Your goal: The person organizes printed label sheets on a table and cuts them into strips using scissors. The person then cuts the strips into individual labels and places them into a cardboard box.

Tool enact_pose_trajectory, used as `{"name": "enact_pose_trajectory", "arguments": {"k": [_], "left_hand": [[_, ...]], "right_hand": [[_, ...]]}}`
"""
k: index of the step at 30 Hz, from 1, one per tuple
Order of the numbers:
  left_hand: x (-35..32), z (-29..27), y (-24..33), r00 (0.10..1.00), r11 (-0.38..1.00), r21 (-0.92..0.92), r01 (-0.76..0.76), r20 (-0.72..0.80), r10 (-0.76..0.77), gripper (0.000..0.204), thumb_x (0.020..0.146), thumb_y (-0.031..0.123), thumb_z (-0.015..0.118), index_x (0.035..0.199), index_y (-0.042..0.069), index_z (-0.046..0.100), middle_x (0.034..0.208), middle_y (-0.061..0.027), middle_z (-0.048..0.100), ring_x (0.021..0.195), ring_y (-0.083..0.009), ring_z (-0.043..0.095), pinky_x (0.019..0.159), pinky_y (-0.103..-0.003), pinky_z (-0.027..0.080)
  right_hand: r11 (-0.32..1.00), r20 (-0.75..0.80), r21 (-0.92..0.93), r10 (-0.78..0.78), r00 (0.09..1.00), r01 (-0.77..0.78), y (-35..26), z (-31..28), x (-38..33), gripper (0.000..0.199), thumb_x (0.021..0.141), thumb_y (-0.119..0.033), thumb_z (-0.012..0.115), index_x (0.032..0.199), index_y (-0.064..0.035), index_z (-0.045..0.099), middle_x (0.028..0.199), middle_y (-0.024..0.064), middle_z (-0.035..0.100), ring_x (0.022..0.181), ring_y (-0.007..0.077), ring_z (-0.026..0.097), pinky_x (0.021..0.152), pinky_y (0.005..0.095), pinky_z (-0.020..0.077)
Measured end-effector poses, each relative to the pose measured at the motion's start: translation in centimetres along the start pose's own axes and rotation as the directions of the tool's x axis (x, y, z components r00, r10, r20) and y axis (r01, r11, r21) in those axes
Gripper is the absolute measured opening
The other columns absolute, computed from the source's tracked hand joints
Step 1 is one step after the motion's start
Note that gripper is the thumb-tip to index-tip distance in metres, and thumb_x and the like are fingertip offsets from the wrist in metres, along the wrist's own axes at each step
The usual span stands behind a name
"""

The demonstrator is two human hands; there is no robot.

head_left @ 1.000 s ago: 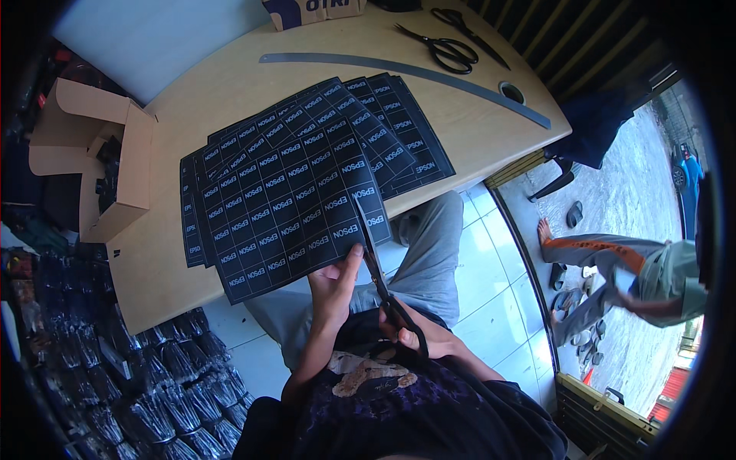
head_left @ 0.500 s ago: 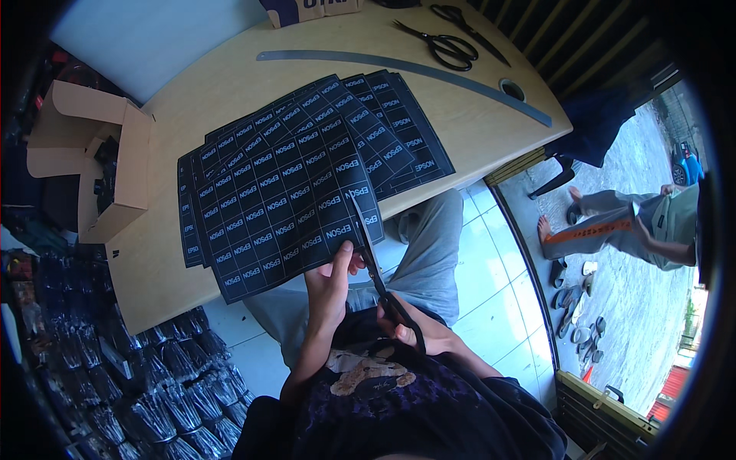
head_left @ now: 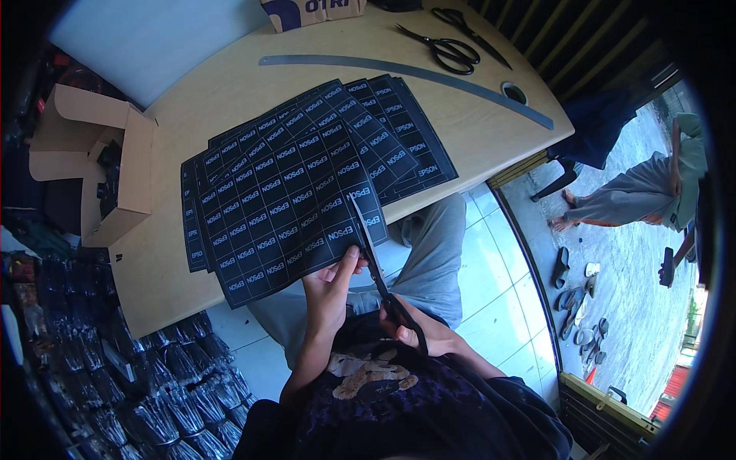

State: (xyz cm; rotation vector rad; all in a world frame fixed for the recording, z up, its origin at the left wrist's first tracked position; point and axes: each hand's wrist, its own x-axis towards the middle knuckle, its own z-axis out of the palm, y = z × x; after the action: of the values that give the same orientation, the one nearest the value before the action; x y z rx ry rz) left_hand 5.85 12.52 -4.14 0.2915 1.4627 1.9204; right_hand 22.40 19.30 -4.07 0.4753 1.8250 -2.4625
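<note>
Snip slow, straight
Left hand [head_left: 328, 295] pinches black sheet [head_left: 280, 203] past near edge of desk [head_left: 146, 295] (mind the thumb [head_left: 352, 254]); right hand [head_left: 429, 332] holds scissors [head_left: 382, 287].

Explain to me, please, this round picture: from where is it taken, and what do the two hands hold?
There is no machine here, only a person's two bare hands. A wide fisheye camera worn on the person's head looks down, so straight edges appear bent. The left hand holds the near edge of a black printed sheet. The right hand holds a pair of scissors, with one blade over the sheet. On the wooden table lie more black sheets, a long grey strip and other black scissors. An open cardboard box is at the left.
</note>
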Motion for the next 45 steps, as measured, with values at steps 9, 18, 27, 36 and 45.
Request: {"name": "enact_pose_trajectory", "arguments": {"k": [9, 18, 27, 36, 45], "left_hand": [[0.1, -0.1, -0.1, 1.0, 1.0, 0.002, -0.001, -0.031, 0.001, 0.01, 0.086, 0.003, 0.064, 0.095, 0.002, 0.063, 0.085, -0.0052, 0.066, 0.069, -0.0105, 0.062, 0.063, -0.022, 0.048], [0.1, -0.1, -0.3, 0.999, 1.0, -0.021, 0.01, -0.042, -0.011, 0.012, 0.085, 0.003, 0.065, 0.097, 0.002, 0.062, 0.087, -0.0055, 0.066, 0.072, -0.0111, 0.062, 0.065, -0.023, 0.048], [0.0, 0.3, 0.0, 0.996, 0.996, -0.06, 0.059, -0.058, -0.062, 0.011, 0.085, 0.005, 0.064, 0.096, 0.006, 0.062, 0.089, -0.0027, 0.064, 0.074, -0.0093, 0.059, 0.068, -0.023, 0.046], [0.3, 0.2, 0.3, 0.995, 0.992, -0.091, 0.091, -0.042, -0.095, 0.012, 0.086, 0.007, 0.064, 0.098, 0.007, 0.061, 0.092, -0.0019, 0.063, 0.078, -0.0083, 0.057, 0.072, -0.023, 0.046], [0.3, 0.2, 0.3, 0.997, 0.994, -0.094, 0.061, -0.033, -0.064, 0.012, 0.086, 0.006, 0.063, 0.098, 0.007, 0.062, 0.093, -0.001, 0.063, 0.079, -0.0082, 0.057, 0.072, -0.023, 0.046]], "right_hand": [[1.0, -0.005, -0.01, -0.006, 1.0, 0.006, 0.3, 0.2, 0.3, 0.078, 0.078, -0.074, 0.047, 0.11, -0.0034, 0.037, 0.077, 0.0005, 0.04, 0.068, 0.0089, 0.037, 0.064, 0.0247, 0.03], [1.0, -0.005, -0.001, -0.016, 1.0, 0.016, 0.2, 0.1, 0.5, 0.077, 0.078, -0.073, 0.048, 0.109, -0.0033, 0.037, 0.076, -0.0003, 0.039, 0.068, 0.0088, 0.037, 0.063, 0.0246, 0.0302], [0.999, -0.007, 0.036, -0.028, 1.0, 0.028, 0.3, 0.3, 0.7, 0.077, 0.077, -0.073, 0.049, 0.108, -0.0034, 0.038, 0.076, 0.0001, 0.04, 0.068, 0.0094, 0.038, 0.063, 0.0249, 0.0307], [0.999, -0.006, 0.043, -0.017, 1.0, 0.017, 0.0, 0.1, 1.1, 0.077, 0.076, -0.074, 0.051, 0.105, -0.0037, 0.038, 0.074, -0.0001, 0.039, 0.067, 0.0094, 0.038, 0.062, 0.025, 0.0308], [0.999, 0.022, -0.044, -0.012, 1.0, 0.013, -0.2, -0.5, 0.9, 0.073, 0.082, -0.069, 0.047, 0.103, 0.0006, 0.041, 0.082, 0.0077, 0.045, 0.078, 0.0174, 0.045, 0.073, 0.0316, 0.0391]]}}
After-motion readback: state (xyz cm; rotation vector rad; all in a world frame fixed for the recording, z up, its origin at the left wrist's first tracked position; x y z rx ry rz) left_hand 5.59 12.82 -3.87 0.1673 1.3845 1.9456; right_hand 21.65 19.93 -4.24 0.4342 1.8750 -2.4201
